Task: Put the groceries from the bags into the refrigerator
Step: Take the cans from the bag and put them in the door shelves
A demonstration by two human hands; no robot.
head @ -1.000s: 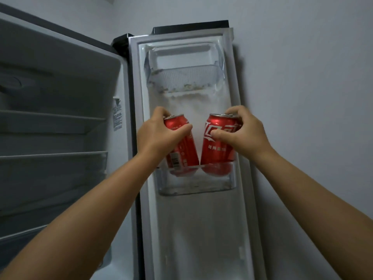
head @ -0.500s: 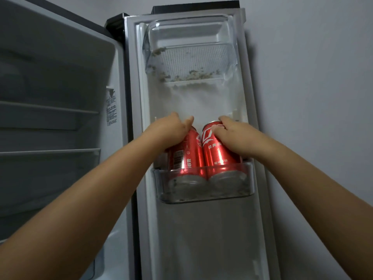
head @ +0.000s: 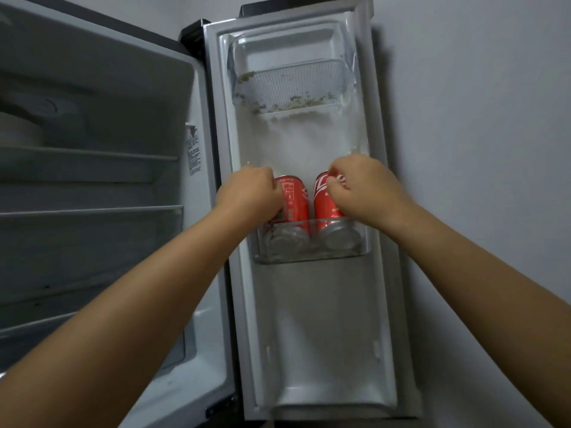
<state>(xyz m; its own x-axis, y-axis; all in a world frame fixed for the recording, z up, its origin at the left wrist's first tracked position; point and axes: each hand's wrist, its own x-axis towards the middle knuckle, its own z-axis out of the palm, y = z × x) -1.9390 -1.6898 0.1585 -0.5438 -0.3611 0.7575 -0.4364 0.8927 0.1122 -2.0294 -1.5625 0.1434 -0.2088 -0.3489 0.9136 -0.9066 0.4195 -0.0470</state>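
Two red soda cans stand upright side by side in the clear middle door bin [head: 309,256] of the open refrigerator door [head: 312,319]. My left hand [head: 248,194] grips the left can [head: 293,200] from its left side. Curled fingers of my right hand [head: 364,188] hold the right can [head: 324,200] near its top. The cans' lower parts show through the bin's front wall.
A clear upper door bin [head: 290,84] with crumbs on its floor hangs above. The refrigerator interior [head: 92,180] with several glass shelves lies to the left, with a white bowl-like object at the far left. A bare wall [head: 479,118] stands close on the right.
Both cans have gone down from above the bin into it and now stand seated there. My hands have followed them down and stayed on them. The camera has moved closer.
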